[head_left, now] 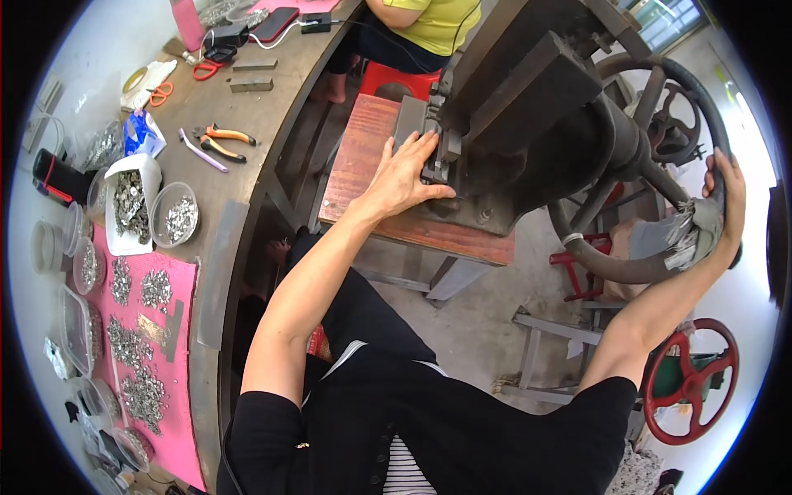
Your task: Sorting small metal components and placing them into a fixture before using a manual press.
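Note:
A dark metal hand press (528, 140) stands on a small wooden-topped table (359, 157) in front of me. My left hand (404, 177) lies on the metal die block (437, 169) at the foot of the press, fingers stretched forward and thumb out to the side. What is under the palm is hidden. Out to the right, my right hand (726, 186) is closed round the rim of the press's large handwheel (652, 62). Just below that hand, a grey cloth (701, 227) is wrapped on the rim.
The workbench (272, 107) at left carries pliers (223, 142), scissors (162, 93), a white tray (142, 246) of metal parts and a pink mat (186, 396) with small metal pieces. A person in yellow (433, 33) sits beyond. A red handwheel (691, 384) stands at lower right.

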A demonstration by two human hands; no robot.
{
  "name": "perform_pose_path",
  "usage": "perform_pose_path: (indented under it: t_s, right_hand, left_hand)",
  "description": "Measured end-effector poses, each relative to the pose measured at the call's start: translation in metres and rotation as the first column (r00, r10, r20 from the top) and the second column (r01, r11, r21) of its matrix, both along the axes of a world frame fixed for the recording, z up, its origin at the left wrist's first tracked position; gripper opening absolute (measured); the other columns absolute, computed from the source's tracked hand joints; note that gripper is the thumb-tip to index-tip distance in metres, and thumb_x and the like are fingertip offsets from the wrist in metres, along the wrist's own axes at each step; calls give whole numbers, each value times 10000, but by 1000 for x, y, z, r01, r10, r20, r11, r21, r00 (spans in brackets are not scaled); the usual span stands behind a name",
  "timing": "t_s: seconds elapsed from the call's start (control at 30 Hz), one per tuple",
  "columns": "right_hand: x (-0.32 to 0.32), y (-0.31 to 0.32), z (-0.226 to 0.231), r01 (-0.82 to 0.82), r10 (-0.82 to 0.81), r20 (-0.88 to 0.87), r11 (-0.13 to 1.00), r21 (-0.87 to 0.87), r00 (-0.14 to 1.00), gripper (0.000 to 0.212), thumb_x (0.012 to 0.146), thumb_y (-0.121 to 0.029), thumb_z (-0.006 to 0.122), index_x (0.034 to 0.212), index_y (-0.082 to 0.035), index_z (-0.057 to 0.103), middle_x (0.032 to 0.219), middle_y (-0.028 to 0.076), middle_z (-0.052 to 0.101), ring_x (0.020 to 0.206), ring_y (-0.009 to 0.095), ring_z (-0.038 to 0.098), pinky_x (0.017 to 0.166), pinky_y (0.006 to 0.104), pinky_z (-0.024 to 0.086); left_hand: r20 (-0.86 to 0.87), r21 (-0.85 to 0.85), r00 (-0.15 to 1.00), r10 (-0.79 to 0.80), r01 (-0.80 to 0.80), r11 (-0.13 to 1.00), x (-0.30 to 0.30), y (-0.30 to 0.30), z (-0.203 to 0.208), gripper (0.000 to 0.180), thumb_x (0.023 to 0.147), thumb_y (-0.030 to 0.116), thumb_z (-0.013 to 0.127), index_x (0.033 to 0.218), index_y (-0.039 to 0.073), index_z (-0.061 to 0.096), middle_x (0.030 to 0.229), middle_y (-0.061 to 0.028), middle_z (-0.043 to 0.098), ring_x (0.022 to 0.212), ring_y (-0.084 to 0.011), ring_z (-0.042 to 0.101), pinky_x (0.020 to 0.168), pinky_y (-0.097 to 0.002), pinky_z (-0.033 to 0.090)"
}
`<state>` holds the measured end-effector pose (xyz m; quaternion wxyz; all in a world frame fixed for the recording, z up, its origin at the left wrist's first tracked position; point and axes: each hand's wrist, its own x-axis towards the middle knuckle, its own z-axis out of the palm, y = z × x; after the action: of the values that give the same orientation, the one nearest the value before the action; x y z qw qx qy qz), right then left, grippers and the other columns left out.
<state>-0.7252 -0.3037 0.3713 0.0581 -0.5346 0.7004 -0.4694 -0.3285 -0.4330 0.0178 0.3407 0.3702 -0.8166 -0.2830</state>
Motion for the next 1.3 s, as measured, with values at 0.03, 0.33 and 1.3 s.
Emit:
perform_pose_path:
  t_s: [0.03, 0.33, 1.3]
  right_hand:
    - [-2, 5, -4, -20, 20, -22, 1000, 0, 1000, 284, 1004, -311, 631, 924, -47, 563, 648, 5, 512, 521, 92, 493, 515, 221, 405]
    - [51, 70, -140, 112, -72, 115, 913, -391, 991, 234, 927, -13, 683, 1092, 22, 520, 783, 80, 566, 568, 148, 538, 584, 340, 548]
    - [-21, -20, 13, -51, -87, -490, 964, -262, 867, 694, 973, -382, 698, 1525, -54, 433, 1444, 185, 560, 1300, 278, 572, 1092, 393, 449]
  left_hand:
    - [-1, 8, 1000, -2, 2, 1000, 1, 0, 0, 1061, 750, 515, 831, 1540, -28, 376, 1617, -190, 372, 1539, -361, 256, 1244, -596, 102]
    - [0, -39, 1000, 1, -1, 999, 2, -6, 2, 1066, 743, 526, 830, 1544, -13, 378, 1613, -197, 376, 1527, -379, 277, 1235, -609, 124]
    - [-309, 179, 950, -39, 99, 979, -20, -88, 13, 637, 899, -92, 515, 1506, 67, 400, 1299, -122, 635, 1234, -213, 582, 1013, -323, 461]
